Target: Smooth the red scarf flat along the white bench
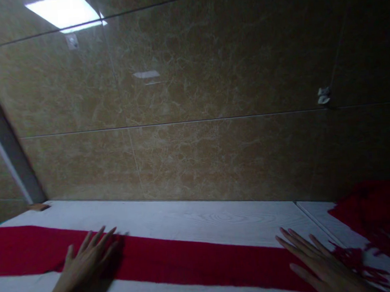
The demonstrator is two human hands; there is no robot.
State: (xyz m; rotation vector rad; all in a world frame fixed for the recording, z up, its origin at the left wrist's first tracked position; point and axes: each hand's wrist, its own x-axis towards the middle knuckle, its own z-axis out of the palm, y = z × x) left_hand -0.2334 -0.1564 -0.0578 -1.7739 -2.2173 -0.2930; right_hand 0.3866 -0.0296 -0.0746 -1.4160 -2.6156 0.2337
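Note:
A long red scarf (189, 262) lies stretched out across a white wood-grain table, running from the left edge of the view to a fringed end at the lower right. Over its left part is my left hand (87, 258), palm down with fingers spread. My right hand (314, 257) is near the fringed end, also flat with fingers apart. Neither hand grips anything. Whether the palms press on the cloth or hover just above it is hard to tell. My right hand hides part of the scarf's end.
A second heap of red fringed cloth (383, 221) lies at the right of the white table (173, 216). Behind the table rises a brown marbled tile wall (196, 159) with a small white fitting (324, 95). A grey post (10, 132) stands at the left beside a small brown block (38, 206).

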